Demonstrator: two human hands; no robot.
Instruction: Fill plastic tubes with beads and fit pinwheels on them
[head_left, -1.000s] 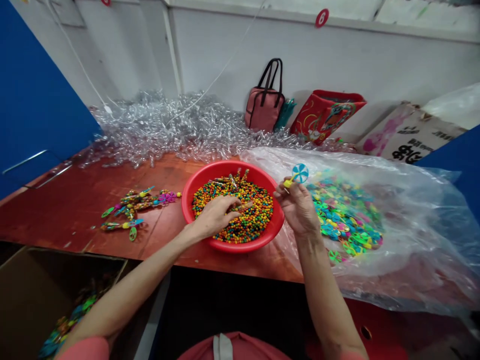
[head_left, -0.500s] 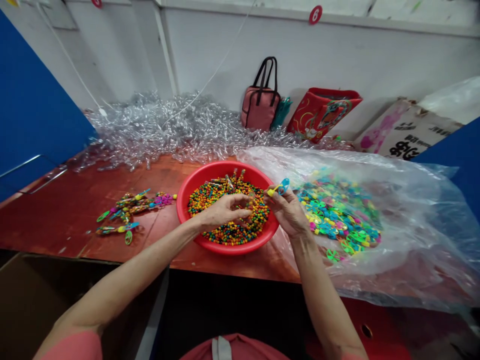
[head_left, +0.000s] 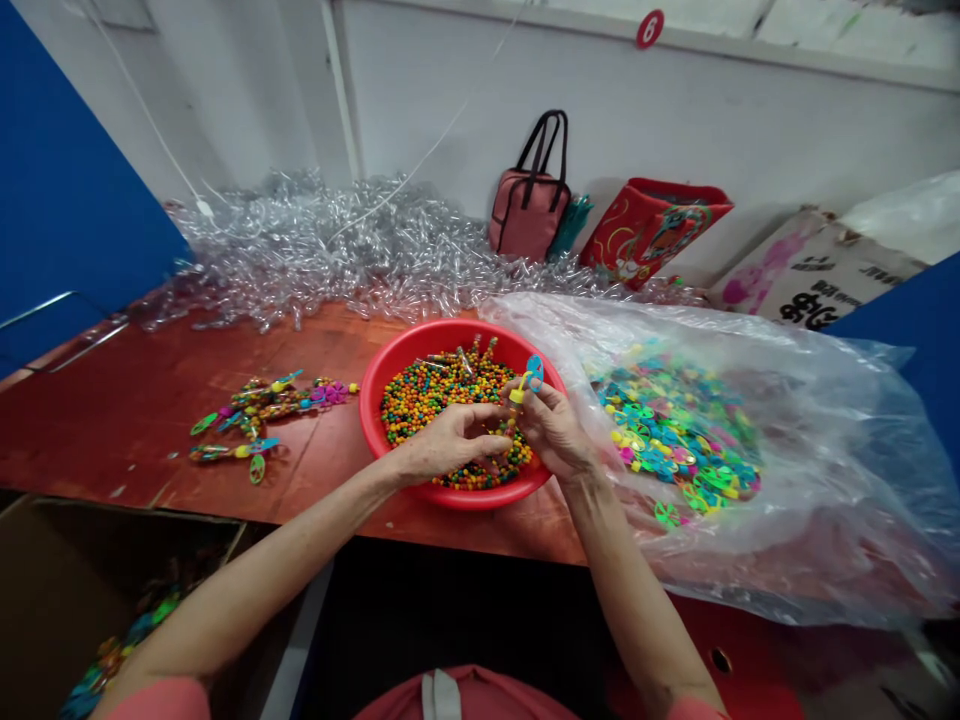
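Over the red basin (head_left: pixel 369 405), my left hand (head_left: pixel 444 442) is closed around a small clear tube (head_left: pixel 511 430) with coloured balls inside. My right hand (head_left: pixel 559 432) pinches a yellow cap (head_left: pixel 517 396) with a blue wheel-shaped piece (head_left: pixel 535 370) at the tube's upper end. The cap meets the tube's mouth; whether it is pressed fully on I cannot tell. Small orange, yellow and green balls (head_left: pixel 420 395) fill much of the basin, and several tubes (head_left: pixel 471 358) lie on them at the back. My fingers partly hide the tube.
Filled, capped tubes (head_left: pixel 259 410) lie left on the red table (head_left: pixel 135 400). A heap of clear tubes (head_left: pixel 330 245) lines the wall. Coloured caps (head_left: pixel 667 440) rest in a plastic sheet (head_left: pixel 817 480) at right. Behind stand a pink bag (head_left: pixel 527 215) and red bag (head_left: pixel 649 230). An open carton (head_left: pixel 45 570) sits lower left.
My right hand has moved left and slightly down, bringing the cap onto the top of the tube in my left hand. The view has shifted slightly, showing more of the carton.
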